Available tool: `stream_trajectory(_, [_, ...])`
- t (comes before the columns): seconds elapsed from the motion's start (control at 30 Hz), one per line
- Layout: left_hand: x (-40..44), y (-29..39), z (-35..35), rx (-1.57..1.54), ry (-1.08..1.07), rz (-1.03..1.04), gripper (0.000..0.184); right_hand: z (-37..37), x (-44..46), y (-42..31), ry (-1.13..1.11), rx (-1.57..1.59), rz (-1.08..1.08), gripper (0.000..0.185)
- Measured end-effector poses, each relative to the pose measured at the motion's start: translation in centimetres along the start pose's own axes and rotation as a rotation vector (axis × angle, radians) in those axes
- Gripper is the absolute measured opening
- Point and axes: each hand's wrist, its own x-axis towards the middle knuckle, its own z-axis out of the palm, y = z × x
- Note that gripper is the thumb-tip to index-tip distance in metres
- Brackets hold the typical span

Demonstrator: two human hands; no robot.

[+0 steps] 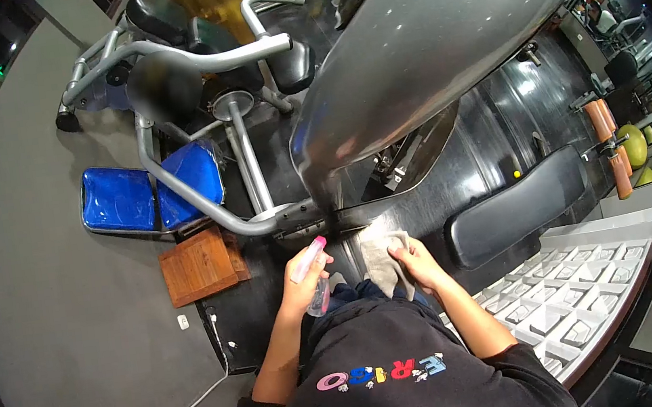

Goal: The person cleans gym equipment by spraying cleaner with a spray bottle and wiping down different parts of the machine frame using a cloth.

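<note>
Head camera view shows the left hand point(302, 289) closed around a spray bottle point(319, 300), and the right hand point(423, 266) pinching a cloth point(383, 261). The bottle is inside the left grip and tilted — its pink top point(318, 243) comes out above the fingers, and its clear lower part comes out below them, near the person's dark shirt point(392, 342). The cloth is light grey and loosely folded; the thumb of the right hand lies on its upper right part, and most of the cloth spreads to the left of this hand and hangs down. The bottle and the cloth are apart from each other, with both hands held in front of the body. Beyond the hands there is a big grey machine cover point(421, 53), and a silver metal frame point(204, 206) is at its left side. Near the left arm stands a brown wooden stool point(197, 270), just beside a blue chair point(119, 199). To the right of the cloth lies a long black pad point(518, 208) — the right hand is near it, but not touching it.
</note>
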Motion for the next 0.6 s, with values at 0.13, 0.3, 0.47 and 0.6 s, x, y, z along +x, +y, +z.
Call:
stream_trajectory(0.13, [0.3,-1.4,1.4,-0.033,0.079,0.049,0.026,0.3,-0.6,-0.2,0.024,-0.222,0.069,0.036])
stream_trajectory(0.3, [0.6,-1.7,1.8,0.065,0.146,0.102,0.026,-1.8,0.1,1.7,-0.028,-0.181,0.094,0.035])
stream_trajectory(0.47, [2.0,-2.2,1.0,0.321,0.219,0.242,0.025,-1.6,-0.6,-0.5,-0.05,-0.023,0.001,0.035])
stream_trajectory(0.6, [3.3,0.3,0.5,0.585,0.182,0.283,0.036,-2.4,-0.3,1.3,0.064,0.16,-0.003,0.032])
